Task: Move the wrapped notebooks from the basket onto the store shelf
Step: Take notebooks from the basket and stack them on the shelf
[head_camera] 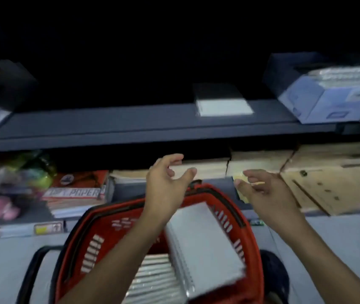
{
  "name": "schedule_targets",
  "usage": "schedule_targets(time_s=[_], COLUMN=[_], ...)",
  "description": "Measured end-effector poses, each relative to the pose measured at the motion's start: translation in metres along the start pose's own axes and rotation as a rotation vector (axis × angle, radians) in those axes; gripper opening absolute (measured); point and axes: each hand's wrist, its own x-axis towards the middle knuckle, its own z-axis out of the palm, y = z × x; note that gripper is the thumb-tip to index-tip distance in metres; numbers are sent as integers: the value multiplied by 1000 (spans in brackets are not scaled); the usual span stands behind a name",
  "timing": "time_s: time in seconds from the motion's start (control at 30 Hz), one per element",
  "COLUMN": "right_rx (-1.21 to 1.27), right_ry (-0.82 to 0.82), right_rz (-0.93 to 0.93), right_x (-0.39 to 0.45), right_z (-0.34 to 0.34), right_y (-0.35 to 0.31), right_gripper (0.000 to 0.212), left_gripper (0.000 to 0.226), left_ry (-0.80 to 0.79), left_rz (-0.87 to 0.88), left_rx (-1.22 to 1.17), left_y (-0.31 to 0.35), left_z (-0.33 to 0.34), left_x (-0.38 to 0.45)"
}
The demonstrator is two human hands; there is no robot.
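**Several wrapped notebooks in the basket, one on the shelf, both my hands empty**

Several wrapped notebooks lie in the red basket below me. The top notebook sits tilted across the pile, its spiral edge toward my left side, its plastic wrap catching the light. Under it, more wrapped notebooks show as a stack of silvery edges at the near side of the basket. One more wrapped notebook lies flat on the dark store shelf, right of its middle, near the front edge.

My left hand is raised over the far rim of the basket, fingers loosely spread and slightly curved, gripping nothing. My right hand is beside it, also relaxed and empty, fingers pointing left. Neither hand touches a notebook. The two hands are apart, with a gap between them above the basket's far rim.

Farther out, a blue box sits at the right end of the shelf with something shiny packed in its top. Below the shelf, cardboard cartons fill the right side, and a stack of paper pads with a red cover lies to the left. Blurred colourful items sit at the far left. The basket rests on a black-framed stand; everything is motion-blurred.
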Motion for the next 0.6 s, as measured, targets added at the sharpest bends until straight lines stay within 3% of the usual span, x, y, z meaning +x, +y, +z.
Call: schedule_targets(time_s=[0.1,0.2,0.4,0.53,0.6], right_rx=[-73,-206,-386,-437,-436], right_ry=[-331,-518,-400,-347,-320], right_rz=[232,332,317,258,255], right_x=[-45,-69,-70,-74,-76], right_z=[20,43,74,79,80], right_y=[24,54,96,103,105], right_gripper=[35,54,84,67,73], left_gripper=[31,37,32,21,22], left_ry=[-91,-208,-162,-158,-189], left_rz=[-228,-401,-474,-585,-626], left_rx=[-63,-19,78,58,2], left_y=[-45,-87,-106,-106,-103], left_z=[-6,-8,1,3,1], left_x=[-54,-108,-138,-133,-135])
